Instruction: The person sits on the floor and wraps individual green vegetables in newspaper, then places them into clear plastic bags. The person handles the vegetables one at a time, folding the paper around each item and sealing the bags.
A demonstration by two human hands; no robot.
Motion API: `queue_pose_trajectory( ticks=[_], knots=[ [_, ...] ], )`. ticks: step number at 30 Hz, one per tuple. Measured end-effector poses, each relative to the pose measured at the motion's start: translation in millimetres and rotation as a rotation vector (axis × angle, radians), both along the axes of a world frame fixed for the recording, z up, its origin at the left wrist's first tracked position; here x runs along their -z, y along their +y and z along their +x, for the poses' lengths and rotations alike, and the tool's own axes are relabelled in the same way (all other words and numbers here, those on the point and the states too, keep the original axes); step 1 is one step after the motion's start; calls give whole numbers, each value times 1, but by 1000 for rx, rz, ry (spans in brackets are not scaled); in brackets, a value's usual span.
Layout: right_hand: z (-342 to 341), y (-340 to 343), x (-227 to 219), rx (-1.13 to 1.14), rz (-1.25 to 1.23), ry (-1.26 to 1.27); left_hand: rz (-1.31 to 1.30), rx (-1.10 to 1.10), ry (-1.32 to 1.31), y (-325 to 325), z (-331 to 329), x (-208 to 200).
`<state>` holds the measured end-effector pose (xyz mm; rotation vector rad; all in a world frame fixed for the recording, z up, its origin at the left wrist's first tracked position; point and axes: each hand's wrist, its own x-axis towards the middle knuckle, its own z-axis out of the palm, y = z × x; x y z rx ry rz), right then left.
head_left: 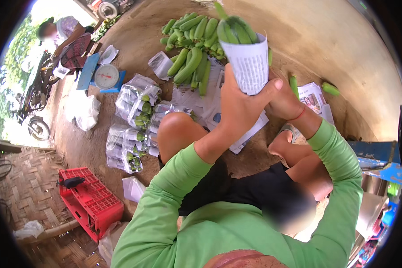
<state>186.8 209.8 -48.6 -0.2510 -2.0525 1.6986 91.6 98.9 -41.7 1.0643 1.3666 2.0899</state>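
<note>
Up in front of me is a green gourd [240,30] with its stem end on top, rolled in a printed sheet of paper [248,62]. My left hand [241,100] is closed around the lower left of this roll, with the thumb reaching to the right. On its right side my right hand [285,98] is closed against the paper; its fingers are partly hidden behind the roll and the left thumb. Beyond my hands, long green gourds [188,67] lie in a heap on the floor, beside spread sheets of printed paper [210,96].
Clear plastic bags [125,147] of paper-wrapped gourds lie left of my knee. Farther left are a dial scale [106,77], a white plastic bag [87,112] and a red crate [94,196]. A person [69,35] sits at the upper left near a motorcycle [38,127].
</note>
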Motion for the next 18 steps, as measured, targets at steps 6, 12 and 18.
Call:
queue_pose_trajectory(
  ticks=[6, 12, 18],
  knots=[
    [16, 27, -47, 530, 529, -116, -431, 465, -87, -8, -62, -27],
    [31, -23, -87, 176, 1475, -361, -715, 865, 525, 12, -92, -36],
    [20, -2, -40, 62, 1211, -424, -752, 899, 907, 10, -122, -23]
  ],
)
